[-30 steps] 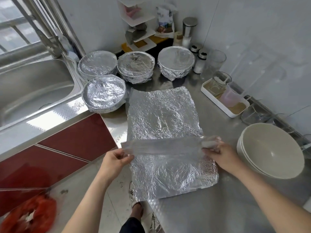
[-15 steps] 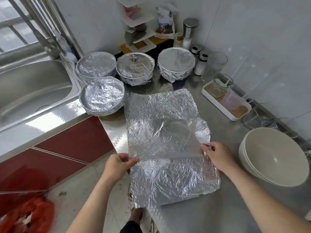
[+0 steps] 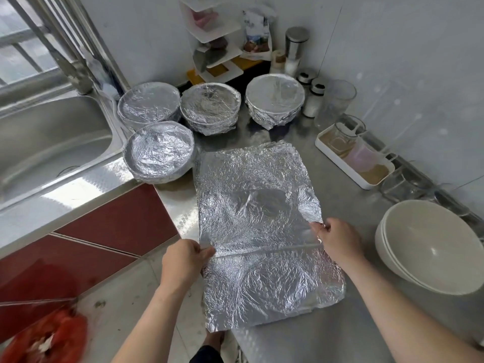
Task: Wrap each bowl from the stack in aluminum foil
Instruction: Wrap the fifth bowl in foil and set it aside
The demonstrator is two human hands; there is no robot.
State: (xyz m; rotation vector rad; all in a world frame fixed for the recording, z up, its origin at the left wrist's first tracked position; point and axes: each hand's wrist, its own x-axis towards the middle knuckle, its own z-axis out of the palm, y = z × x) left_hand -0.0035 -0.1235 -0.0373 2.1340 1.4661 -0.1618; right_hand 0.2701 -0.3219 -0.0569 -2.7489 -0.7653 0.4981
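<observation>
Likely to handle as almost weightless, limp, quick to crease or tear: the top foil sheet (image 3: pixel 256 213); best taken by its edges or corners with a light pinch, never dragged.

Pinched along its near edge, at the left end by the left hand (image 3: pixel 183 260), at the right end by the right hand (image 3: pixel 337 242), fingers and thumb of both closed on the foil; raised there off the foil pile (image 3: pixel 275 292) beneath, far part resting on that pile on the steel surface (image 3: pixel 340 336).

Near the right hand, apart from it, the stack of bare bowls (image 3: pixel 429 247); probably heavy, stiff, breakable; safest gripped by the rim.

Beyond the foil, four wrapped bowls (image 3: pixel 159 150) beside the sink (image 3: pixel 52 153).
</observation>
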